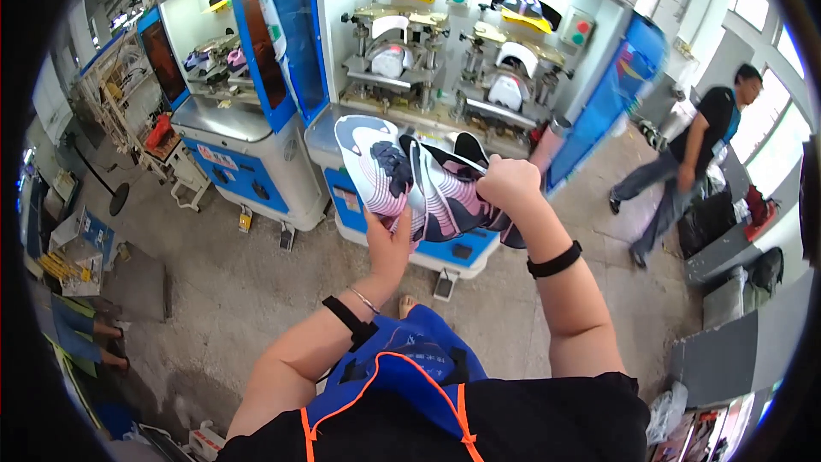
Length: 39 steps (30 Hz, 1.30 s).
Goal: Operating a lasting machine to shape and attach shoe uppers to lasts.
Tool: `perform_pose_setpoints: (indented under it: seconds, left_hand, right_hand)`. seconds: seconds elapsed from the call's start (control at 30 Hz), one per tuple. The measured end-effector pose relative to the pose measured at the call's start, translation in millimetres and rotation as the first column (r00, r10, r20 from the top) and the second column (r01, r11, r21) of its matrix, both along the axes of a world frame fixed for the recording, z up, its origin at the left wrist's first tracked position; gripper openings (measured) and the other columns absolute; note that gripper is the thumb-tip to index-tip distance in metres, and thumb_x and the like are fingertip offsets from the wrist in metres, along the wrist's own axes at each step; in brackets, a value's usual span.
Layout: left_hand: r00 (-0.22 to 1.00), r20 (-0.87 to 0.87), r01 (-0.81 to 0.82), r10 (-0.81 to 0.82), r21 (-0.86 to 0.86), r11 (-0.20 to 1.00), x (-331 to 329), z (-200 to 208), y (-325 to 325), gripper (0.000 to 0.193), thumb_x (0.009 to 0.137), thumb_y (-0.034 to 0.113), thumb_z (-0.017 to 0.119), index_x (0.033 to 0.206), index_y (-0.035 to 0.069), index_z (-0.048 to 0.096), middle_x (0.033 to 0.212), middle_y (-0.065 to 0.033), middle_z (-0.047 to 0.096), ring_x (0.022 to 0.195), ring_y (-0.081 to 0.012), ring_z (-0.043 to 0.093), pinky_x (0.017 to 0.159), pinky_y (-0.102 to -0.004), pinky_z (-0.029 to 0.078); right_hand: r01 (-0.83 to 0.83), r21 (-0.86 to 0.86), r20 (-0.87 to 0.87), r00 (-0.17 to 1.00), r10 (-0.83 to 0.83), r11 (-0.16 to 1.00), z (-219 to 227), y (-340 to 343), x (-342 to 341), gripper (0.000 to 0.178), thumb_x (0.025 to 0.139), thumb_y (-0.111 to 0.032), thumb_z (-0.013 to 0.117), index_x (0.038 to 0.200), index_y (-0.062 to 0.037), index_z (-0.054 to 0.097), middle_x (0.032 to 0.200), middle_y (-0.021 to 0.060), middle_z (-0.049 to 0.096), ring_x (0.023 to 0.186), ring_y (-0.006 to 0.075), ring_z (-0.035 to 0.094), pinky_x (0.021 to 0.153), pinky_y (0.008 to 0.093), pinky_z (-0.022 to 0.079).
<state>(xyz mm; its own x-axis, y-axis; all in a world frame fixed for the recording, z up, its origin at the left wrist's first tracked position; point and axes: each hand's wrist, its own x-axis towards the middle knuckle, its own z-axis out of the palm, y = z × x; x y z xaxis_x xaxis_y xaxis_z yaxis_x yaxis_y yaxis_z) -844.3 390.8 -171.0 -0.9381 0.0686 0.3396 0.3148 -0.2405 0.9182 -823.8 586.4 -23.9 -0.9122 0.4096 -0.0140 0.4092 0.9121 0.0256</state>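
In front of my chest I hold a bundle of shoe uppers [445,201], white, pink and black with striped sides. My left hand [389,244] grips the bundle from below at its left part, thumb along the pink stripes. Closed at the right end, my right hand [510,184] pinches the edge of an upper near its dark opening. Their exact number is hard to make out because they overlap. Just beyond stands a two-station machine [406,263], with a white mould [392,60] on its left station and another white mould [509,90] on its right.
A similar blue-and-white machine [248,175] stands to the left. The blue door [611,98] of the near machine swings out at right. A person [705,141] walks on the right side. Foot pedals [444,285] rest on the floor below. A grey workbench [727,359] lines the right.
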Motion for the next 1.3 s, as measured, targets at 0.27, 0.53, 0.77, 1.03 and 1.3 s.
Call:
perform_pose_setpoints:
  seconds: [0.27, 0.53, 0.77, 1.03, 1.3]
  left_hand:
    - [0.916, 0.401, 0.273, 0.012, -0.644, 0.715, -259, -68, 70, 0.073, 0.074, 0.042, 0.081, 0.121, -0.002, 0.047, 0.111, -0.0155, 0.061, 0.095, -0.0202, 0.062, 0.065, -0.0329, 0.055]
    - [0.879, 0.277, 0.476, -0.388, -0.547, 0.688, -341, -71, 110, 0.064, 0.07, 0.023, 0.084, 0.12, 0.001, 0.05, 0.104, -0.013, 0.066, 0.098, -0.0193, 0.063, 0.086, -0.0323, 0.05]
    - [0.887, 0.296, 0.451, -0.354, -0.718, 0.53, -351, -62, 90, 0.093, 0.066, 0.042, 0.084, 0.131, -0.006, 0.039, 0.12, -0.0267, 0.056, 0.112, -0.0362, 0.058, 0.096, -0.0405, 0.047]
    - [0.904, 0.196, 0.31, -0.381, -0.913, 0.266, -396, -2, 29, 0.069, 0.074, 0.054, 0.072, 0.12, 0.004, 0.061, 0.123, -0.0204, 0.056, 0.11, -0.0374, 0.058, 0.09, -0.0447, 0.049]
    - [0.716, 0.427, 0.698, -0.553, -0.407, 0.59, -459, 6, -34, 0.032, 0.089, 0.022, 0.068, 0.117, 0.006, 0.063, 0.114, -0.009, 0.062, 0.095, -0.0191, 0.065, 0.08, -0.0293, 0.053]
  right_hand:
    - [-0.09, -0.264, 0.236, 0.959, 0.155, 0.96, -114, 92, -208, 0.075, 0.083, -0.053, 0.054, 0.147, -0.017, 0.036, 0.138, 0.017, 0.051, 0.123, 0.0358, 0.052, 0.1, 0.051, 0.042]
    - [-0.313, -0.058, -0.333, 0.901, 0.277, 0.948, -174, 106, -196, 0.07, 0.077, -0.035, 0.071, 0.138, -0.0111, 0.046, 0.142, 0.0135, 0.042, 0.125, 0.0365, 0.044, 0.1, 0.0618, 0.033]
    - [-0.521, 0.097, -0.75, 0.522, 0.406, 0.848, -4, 112, -287, 0.033, 0.08, -0.01, 0.067, 0.112, -0.0063, 0.06, 0.111, 0.0146, 0.06, 0.092, 0.0326, 0.062, 0.076, 0.0386, 0.052]
    - [-0.305, 0.385, -0.679, 0.546, 0.491, 0.871, 104, 118, -509, 0.026, 0.09, -0.019, 0.058, 0.114, -0.0089, 0.059, 0.107, 0.0152, 0.061, 0.089, 0.0349, 0.064, 0.076, 0.041, 0.052]
    - [-0.256, 0.267, -0.632, 0.682, 0.37, 0.929, 81, 68, -550, 0.03, 0.086, -0.032, 0.065, 0.099, -0.0059, 0.057, 0.096, 0.0143, 0.059, 0.086, 0.0344, 0.061, 0.073, 0.0444, 0.049]
